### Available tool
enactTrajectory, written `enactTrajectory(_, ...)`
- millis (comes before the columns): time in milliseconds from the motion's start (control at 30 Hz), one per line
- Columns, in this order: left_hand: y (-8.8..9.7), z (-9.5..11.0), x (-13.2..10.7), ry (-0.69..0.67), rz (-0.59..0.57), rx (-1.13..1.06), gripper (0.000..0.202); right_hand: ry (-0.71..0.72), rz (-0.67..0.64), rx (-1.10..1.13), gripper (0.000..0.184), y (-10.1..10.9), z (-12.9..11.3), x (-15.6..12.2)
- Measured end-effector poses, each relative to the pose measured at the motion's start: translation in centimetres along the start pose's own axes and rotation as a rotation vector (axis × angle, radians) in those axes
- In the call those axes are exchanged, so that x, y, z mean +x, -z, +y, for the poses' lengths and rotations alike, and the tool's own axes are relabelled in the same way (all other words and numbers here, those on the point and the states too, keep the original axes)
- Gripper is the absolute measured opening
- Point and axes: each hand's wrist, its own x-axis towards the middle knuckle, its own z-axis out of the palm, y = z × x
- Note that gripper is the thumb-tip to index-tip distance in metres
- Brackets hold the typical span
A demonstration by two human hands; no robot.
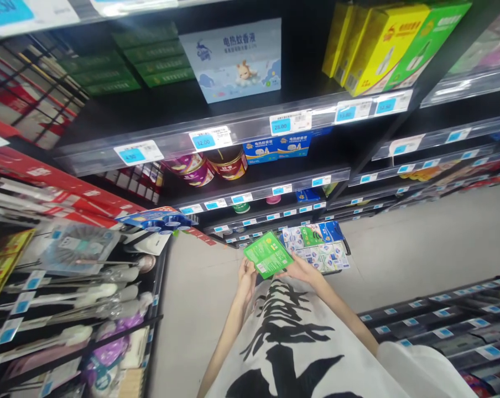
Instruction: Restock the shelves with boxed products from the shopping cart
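Observation:
A flat green box (267, 254) with small yellow and white print is held in front of my shirt. My left hand (246, 275) grips its left lower corner, and my right hand (298, 267) is closed on its right edge. The fingers beneath the box are partly hidden. Just past my right hand, low down near the floor, stand several patterned packs (316, 246) in white, green and blue.
Ahead rises a black shelf unit with price tags (290, 122). It carries a light blue box (237, 58), yellow boxes (383, 47) and round tins (229, 166). On the left hang packaged utensils (104, 293); at lower right is another rack (444, 331). Grey floor (424, 237) runs between.

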Motion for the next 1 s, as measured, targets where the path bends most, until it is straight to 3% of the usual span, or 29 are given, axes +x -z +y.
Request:
enactTrajectory(167,0.3,0.6,-0.2,-0.047,0.050,-0.052,0.061,-0.157,0.029,0.035,0.061,-1.7,-0.3,0.0)
enactTrajectory(300,0.3,1.3,-0.7,-0.074,0.033,-0.110,0.061,-0.286,-0.033,0.084,0.042,-3.2,1.5,0.7)
enactTrajectory(467,0.0,2.0,-0.7,-0.068,-0.017,-0.127,0.046,-0.193,0.039,0.218,0.021,-4.7,3.9,2.1)
enactTrajectory(667,0.2,1.7,-0.9,-0.060,-0.075,-0.151,0.045,-0.203,0.087,0.259,0.013,-5.1,4.1,1.5)
enactTrajectory(767,0.0,1.4,-1.3,-0.037,-0.093,-0.149,0.054,-0.173,0.147,0.248,0.009,-5.4,4.2,1.2)
enactTrajectory(867,-0.4,1.4,-1.6,0.003,-0.106,-0.159,0.061,-0.134,0.202,0.221,0.008,-5.6,4.5,1.2)
enactTrajectory(1000,-0.3,0.9,-2.1,0.080,-0.054,-0.192,0.047,-0.083,0.281,0.183,0.020,-5.7,4.5,1.2)
